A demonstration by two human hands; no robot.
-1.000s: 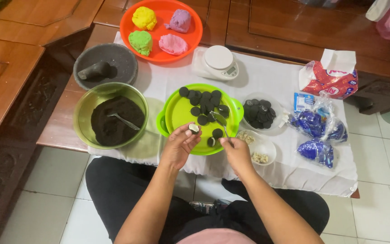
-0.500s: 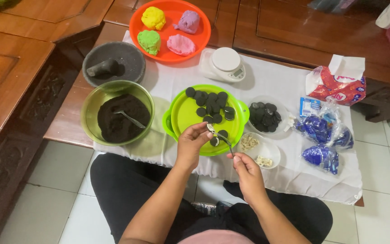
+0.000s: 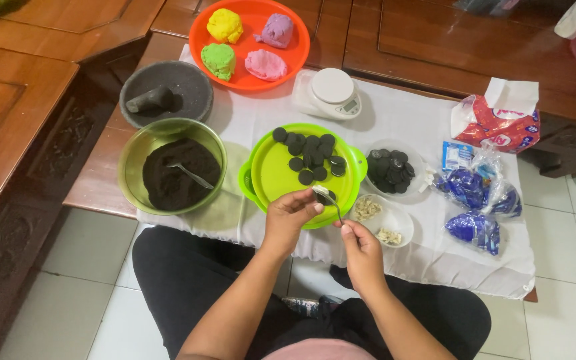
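White cloth (image 3: 395, 120) covers the wooden counter. Bowl of dark crumbs (image 3: 171, 167) at left. Left hand (image 3: 288, 217) pinches a dark cookie (image 3: 323, 195) over the green plate (image 3: 281, 177); right hand (image 3: 361, 250) grips a spoon (image 3: 333, 202) against it. Several scraped halves lie on the plate; a dish of cookies (image 3: 389, 170) remains.

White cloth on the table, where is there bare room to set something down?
The white cloth is bare between the kitchen scale and the red tissue pack, and along its near right edge below the blue wrappers. A smaller patch lies between the bowl of dark crumbs and the green plate. Around the two hands it is crowded.
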